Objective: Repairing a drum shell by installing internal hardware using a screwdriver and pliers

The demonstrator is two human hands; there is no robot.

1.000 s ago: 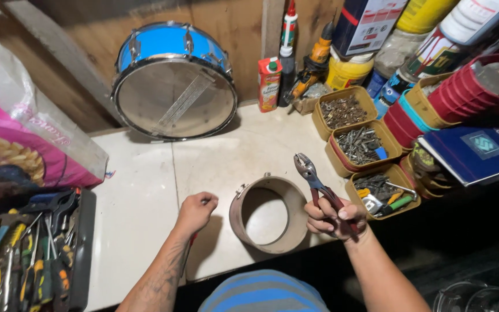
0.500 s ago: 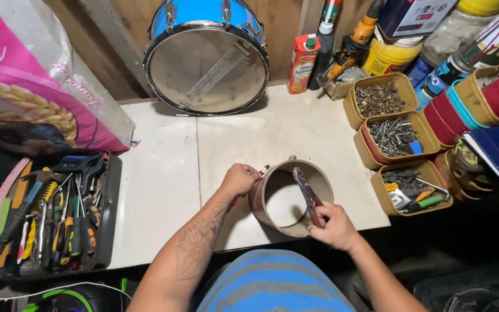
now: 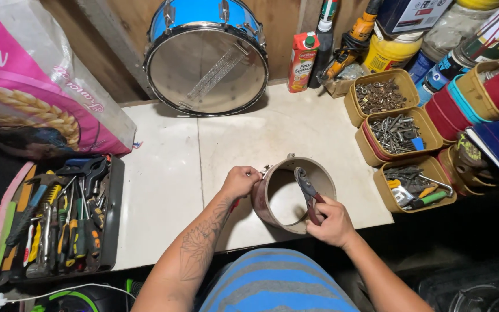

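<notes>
Pliers handles are hidden inside the right hand. Small drum shell near wall is covered by both hands. Pink bag is cut off at left edge. Contents of bins are too small to tell.

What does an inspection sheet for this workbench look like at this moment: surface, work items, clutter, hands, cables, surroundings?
Surface: pale worktop, bare patches left of the hands.
Work items: tan drum shell tilted at the front edge; red-handled pliers reaching inside it.
Clutter: tool tray at left; three yellow tubs of screws and bits at right; juice carton and bottles at the back.
Hands: left hand in a grip on the shell's rim; right hand in a grip on the pliers' handles.
Cables: white cable at the lower left.
Surroundings: blue snare drum leaning on the wooden wall; pink sack at left.
</notes>
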